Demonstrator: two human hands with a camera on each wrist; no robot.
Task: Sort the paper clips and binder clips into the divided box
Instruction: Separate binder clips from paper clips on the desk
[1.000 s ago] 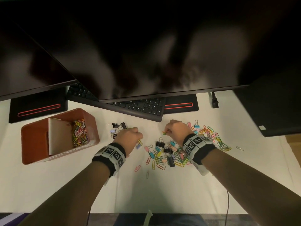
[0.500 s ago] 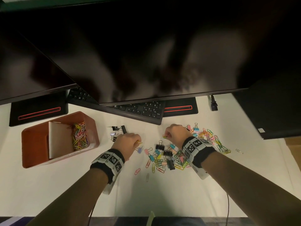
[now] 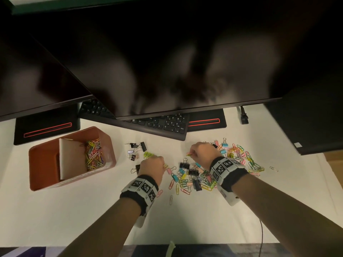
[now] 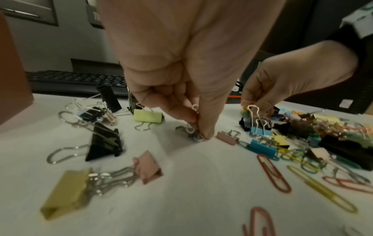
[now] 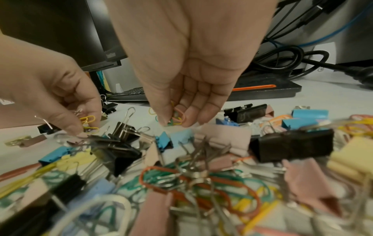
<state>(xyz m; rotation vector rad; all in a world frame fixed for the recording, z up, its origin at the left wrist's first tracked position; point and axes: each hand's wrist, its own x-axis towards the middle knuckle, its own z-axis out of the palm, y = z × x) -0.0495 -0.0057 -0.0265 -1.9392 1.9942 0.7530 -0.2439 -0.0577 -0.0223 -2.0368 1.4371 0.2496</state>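
Observation:
A mixed pile of coloured paper clips and binder clips lies on the white desk. The orange divided box sits at the left, with paper clips in its right compartment behind a white divider. My left hand is at the pile's left edge, its fingers pinching several paper clips down against the desk. My right hand is over the pile's far side and pinches a small bunch of paper clips. A few binder clips lie apart between the box and my left hand.
A black keyboard and two monitor bases stand behind the work area under the dark screens. A black power plug lies at the back right. Loose paper clips lie near the front.
Both hands have stayed at the pile with only small shifts. The left hand has drawn slightly toward me along the pile's left edge. The view has tilted a little.

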